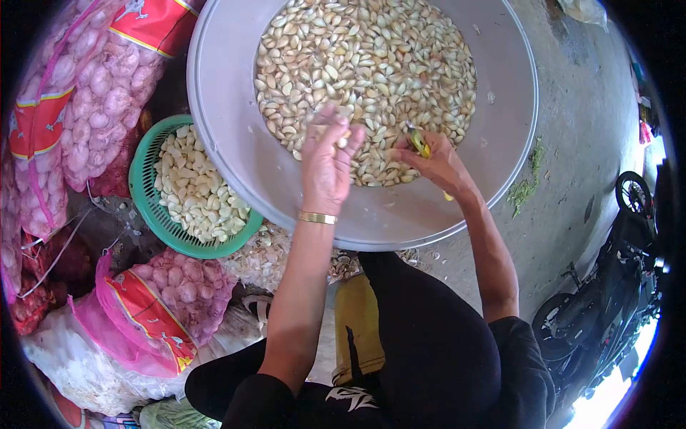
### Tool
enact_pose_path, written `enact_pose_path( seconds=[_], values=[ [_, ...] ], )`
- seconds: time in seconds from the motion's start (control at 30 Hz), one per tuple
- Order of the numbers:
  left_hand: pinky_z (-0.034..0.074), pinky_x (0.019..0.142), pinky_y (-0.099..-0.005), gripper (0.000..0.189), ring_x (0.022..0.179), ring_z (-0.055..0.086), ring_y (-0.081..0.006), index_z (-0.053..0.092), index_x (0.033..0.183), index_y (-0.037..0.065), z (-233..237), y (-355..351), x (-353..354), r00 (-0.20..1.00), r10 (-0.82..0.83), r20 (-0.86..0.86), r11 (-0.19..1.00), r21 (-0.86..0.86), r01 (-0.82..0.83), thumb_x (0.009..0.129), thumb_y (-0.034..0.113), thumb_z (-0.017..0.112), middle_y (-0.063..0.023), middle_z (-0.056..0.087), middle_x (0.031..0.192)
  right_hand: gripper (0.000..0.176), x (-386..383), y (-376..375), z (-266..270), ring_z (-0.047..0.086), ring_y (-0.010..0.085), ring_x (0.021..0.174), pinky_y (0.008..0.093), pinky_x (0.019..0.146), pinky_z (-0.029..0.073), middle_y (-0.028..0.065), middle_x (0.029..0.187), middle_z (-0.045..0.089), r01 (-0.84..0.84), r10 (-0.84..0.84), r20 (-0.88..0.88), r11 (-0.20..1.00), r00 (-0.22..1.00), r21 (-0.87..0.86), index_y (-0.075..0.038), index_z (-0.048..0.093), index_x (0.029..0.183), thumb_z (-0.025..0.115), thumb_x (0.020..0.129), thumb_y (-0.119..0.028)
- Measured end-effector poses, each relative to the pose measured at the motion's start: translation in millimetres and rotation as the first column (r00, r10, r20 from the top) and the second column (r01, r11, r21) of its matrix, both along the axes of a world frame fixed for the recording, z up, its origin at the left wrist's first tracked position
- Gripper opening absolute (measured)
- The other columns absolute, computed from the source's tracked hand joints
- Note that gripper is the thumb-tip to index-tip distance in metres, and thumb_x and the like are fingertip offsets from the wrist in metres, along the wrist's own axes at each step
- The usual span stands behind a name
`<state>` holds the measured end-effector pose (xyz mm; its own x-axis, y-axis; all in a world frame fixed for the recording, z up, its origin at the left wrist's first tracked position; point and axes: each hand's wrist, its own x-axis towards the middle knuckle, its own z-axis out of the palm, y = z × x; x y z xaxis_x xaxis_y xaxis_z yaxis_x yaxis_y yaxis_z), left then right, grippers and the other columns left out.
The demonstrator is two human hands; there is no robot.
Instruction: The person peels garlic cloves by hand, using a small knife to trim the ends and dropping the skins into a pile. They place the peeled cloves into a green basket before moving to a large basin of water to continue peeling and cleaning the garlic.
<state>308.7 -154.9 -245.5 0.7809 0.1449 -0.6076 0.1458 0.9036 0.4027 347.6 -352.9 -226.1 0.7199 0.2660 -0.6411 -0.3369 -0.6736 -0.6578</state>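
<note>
Cloves (364, 57), far too many to count, are lying heaped beneath and beyond the fingers of both hands, skins on, spreading across the bottom of one wide grey basin (500, 93). One pale clove (343, 141) is showing between the thumb and fingertips of the left hand (332, 143), whose fingers are bending partway around it, slightly apart; blur is hiding whether more are sitting in the palm. The right hand (432, 161), just right of the left fingers and apart from them, is closing around one small yellow tool (421, 147), its thumb and forefinger pinching near the metal end, which is pointing away from the wrist. Both hands are hanging over the near part of the heap; whether the right fingertips are touching it, I cannot tell. Below the left fingers, one gold-coloured bracelet (317, 217) is circling the wrist. Left of those fingers, outside the basin, one green basket (143, 161) is holding dozens of peeled cloves (196, 189), and papery skins (261, 259) are littering the ground just beside it. Farther left, at least three mesh sacks (103, 93) are bulging with garlic bulbs, and one white sack (78, 365) is slumping below them. Right of the right fingers, one green clump (529, 179) is lying on the floor (572, 121); farther out, at least one black motorcycle (600, 279) is standing.
</note>
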Motion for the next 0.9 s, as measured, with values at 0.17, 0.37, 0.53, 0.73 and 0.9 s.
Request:
enact_pose_path(
  seconds=[0.17, 0.37, 0.53, 0.73, 0.9],
  values=[
    [0.055, 0.088, -0.0339, 0.022, 0.096, 0.060, -0.0143, 0.056, 0.105, 0.007, -2.0, -31.3, -4.6, 0.979, 0.077, -0.188, 0.994, -0.060, -0.090, 0.088, 0.010, 0.069, -0.0030, 0.059, 0.103, 0.019, -3.1, 40.4, 17.1, 0.053, 0.0048, 0.065, 0.0244, 0.057, 0.044, -0.0011, 0.070, 0.062, 0.173, -0.215, 0.158, 0.954, 0.964, 0.245, -0.001, 0.068, 0.090, 0.073, 0.084, -0.018],
    [0.054, 0.083, -0.0280, 0.020, 0.094, 0.059, -0.0108, 0.058, 0.104, 0.010, -7.8, -24.9, -9.6, 0.990, 0.040, -0.137, 0.999, -0.021, -0.043, 0.088, 0.013, 0.070, -0.0004, 0.059, 0.105, 0.017, -9.0, 45.3, 9.8, 0.050, 0.0048, 0.060, 0.0242, 0.053, 0.042, -0.0019, 0.067, 0.060, 0.316, -0.356, 0.109, 0.908, 0.928, 0.277, -0.002, 0.069, 0.092, 0.073, 0.084, -0.016],
    [0.055, 0.075, -0.0262, 0.019, 0.087, 0.060, -0.0102, 0.058, 0.102, 0.010, -3.6, -28.7, -8.9, 0.989, 0.002, -0.151, 0.999, -0.036, -0.008, 0.088, 0.012, 0.069, 0.0007, 0.060, 0.100, 0.019, -10.6, 56.6, -11.6, 0.054, 0.0085, 0.064, 0.0246, 0.055, 0.044, 0.0025, 0.074, 0.064, 0.039, -0.215, 0.411, 0.917, 0.886, 0.396, -0.001, 0.068, 0.096, 0.071, 0.085, -0.017],
    [0.053, 0.069, -0.0259, 0.020, 0.083, 0.061, -0.0118, 0.057, 0.102, 0.009, -4.2, -12.7, -12.2, 0.979, 0.144, -0.147, 0.989, -0.013, -0.148, 0.086, 0.007, 0.070, -0.0015, 0.060, 0.095, 0.022, 52.4, 88.2, -41.1, 0.067, 0.0229, 0.076, 0.0361, 0.068, 0.052, 0.0112, 0.088, 0.069, 0.035, -0.128, 0.405, 0.973, 0.905, 0.230, -0.009, 0.067, 0.106, 0.065, 0.086, -0.017],
    [0.056, 0.068, -0.0290, 0.016, 0.079, 0.063, -0.0171, 0.057, 0.101, 0.007, -1.7, -3.4, -15.1, 0.973, 0.218, -0.075, 0.961, -0.158, -0.227, 0.088, 0.004, 0.067, -0.0056, 0.062, 0.090, 0.035, 81.2, 124.4, -93.3, 0.066, 0.0301, 0.087, 0.0412, 0.073, 0.053, 0.0092, 0.099, 0.067, -0.301, 0.353, 0.630, 0.934, 0.692, -0.193, -0.010, 0.064, 0.110, 0.065, 0.075, -0.012]
  ],
)
